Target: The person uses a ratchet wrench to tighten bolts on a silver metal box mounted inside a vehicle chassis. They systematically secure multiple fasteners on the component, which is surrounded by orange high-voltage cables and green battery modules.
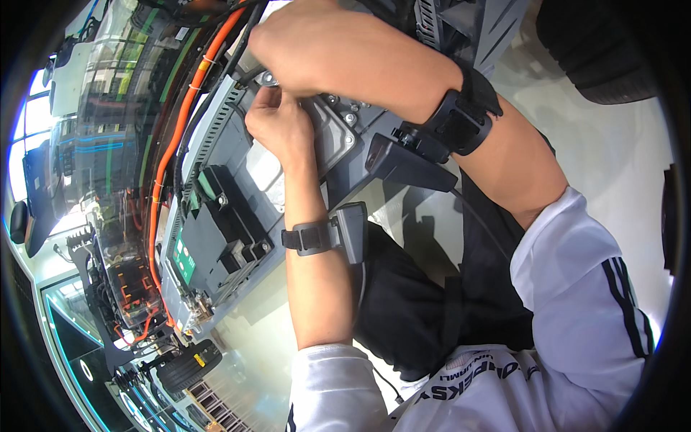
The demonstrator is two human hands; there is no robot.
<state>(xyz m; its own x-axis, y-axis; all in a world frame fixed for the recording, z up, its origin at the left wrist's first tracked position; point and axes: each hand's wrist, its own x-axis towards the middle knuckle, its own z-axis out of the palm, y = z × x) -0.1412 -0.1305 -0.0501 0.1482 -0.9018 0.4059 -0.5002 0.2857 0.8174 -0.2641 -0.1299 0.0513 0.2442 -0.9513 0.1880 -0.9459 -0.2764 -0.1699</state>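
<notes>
I'm getting a bright feed. White light blows out the window (37,108) near ten o'clock, and reflections streak the clear panel (115,101) beside it. Close in at three, a shadow (426,210) darkens the pale floor (612,151). At eleven, the left hand (281,124) looks fairly crisp. Straight edges bow toward my blackened rim.

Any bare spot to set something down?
Pale floor between the upper-right tyre and right sleeve; another floor patch between the grey tray and left forearm. Crowded: around the left hand and right hand, near the orange cable and metal cover.
</notes>
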